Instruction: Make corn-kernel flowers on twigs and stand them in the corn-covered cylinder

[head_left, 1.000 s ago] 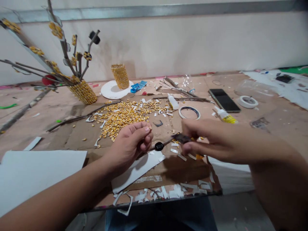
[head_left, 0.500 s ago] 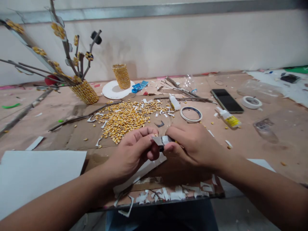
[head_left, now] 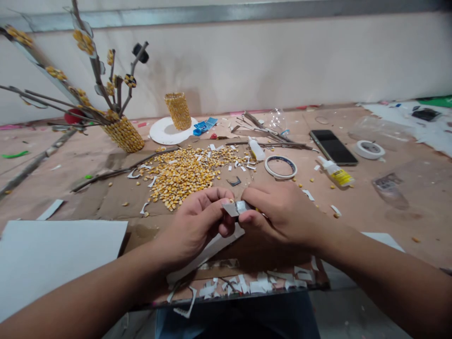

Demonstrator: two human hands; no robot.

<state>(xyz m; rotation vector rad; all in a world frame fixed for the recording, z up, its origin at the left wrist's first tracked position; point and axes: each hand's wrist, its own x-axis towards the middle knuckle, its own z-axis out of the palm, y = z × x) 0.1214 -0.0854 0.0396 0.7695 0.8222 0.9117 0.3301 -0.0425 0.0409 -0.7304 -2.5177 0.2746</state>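
Note:
In my right hand (head_left: 278, 207) is a utility knife, its flat grey blade (head_left: 230, 208) pointing left. My fingers wrap round the handle and hide most of it. Thumb and fingers of my left hand (head_left: 203, 216) are pinched together against the blade tip. A tiny yellowish bit shows there, too small and covered to name. Just beyond both hands spreads a pile of corn kernels (head_left: 183, 176) mixed with white paper scraps. Under my hands lie brown cardboard (head_left: 144, 233) and a white strip (head_left: 208, 252).
Corn-covered pots stand at the back: one pot (head_left: 123, 134) holds branches, another pot (head_left: 178, 112) sits on a white disc (head_left: 164, 132). Rightward are a tape roll (head_left: 280, 157), glue bottles (head_left: 337, 173) and a phone (head_left: 334, 147). White card (head_left: 60, 259) lies left; paper scraps (head_left: 261, 286) line the front edge.
The blade has turned slightly, showing more of its flat side between my hands. Both hands keep nearly the same place and grip.

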